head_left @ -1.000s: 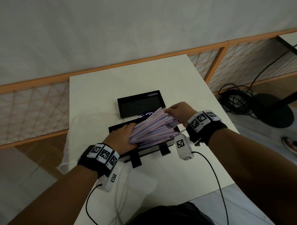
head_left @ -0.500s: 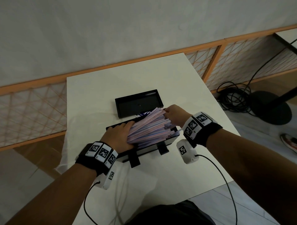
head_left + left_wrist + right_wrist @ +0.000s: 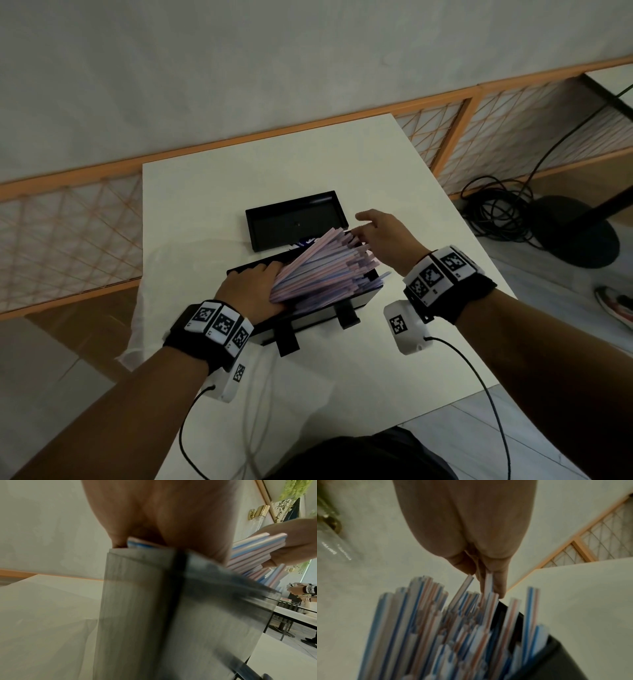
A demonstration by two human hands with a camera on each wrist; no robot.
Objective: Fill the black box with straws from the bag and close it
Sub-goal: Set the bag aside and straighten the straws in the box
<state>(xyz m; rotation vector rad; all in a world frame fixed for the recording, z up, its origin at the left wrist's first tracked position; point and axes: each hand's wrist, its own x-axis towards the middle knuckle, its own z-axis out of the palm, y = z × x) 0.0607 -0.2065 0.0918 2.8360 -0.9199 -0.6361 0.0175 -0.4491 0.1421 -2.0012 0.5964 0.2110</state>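
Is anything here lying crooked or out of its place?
Yes. The straws lie askew in the black box: the bundle slants above the rim, and its uneven right ends jut over the right wall. The lid would probably not close flat.

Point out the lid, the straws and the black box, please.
lid (image 3: 294,222): head view, its bare inner floor.
straws (image 3: 322,270): head view, middle of the fanned bundle.
black box (image 3: 318,317): head view, its front wall between the clasps.

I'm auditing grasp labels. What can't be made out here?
- Head view: fingertips of the left hand, hidden under the pink-and-blue striped plastic straws.
- Head view: interior of the black rectangular box, covered by straws and hand.
- Left wrist view: box front, motion-blurred.
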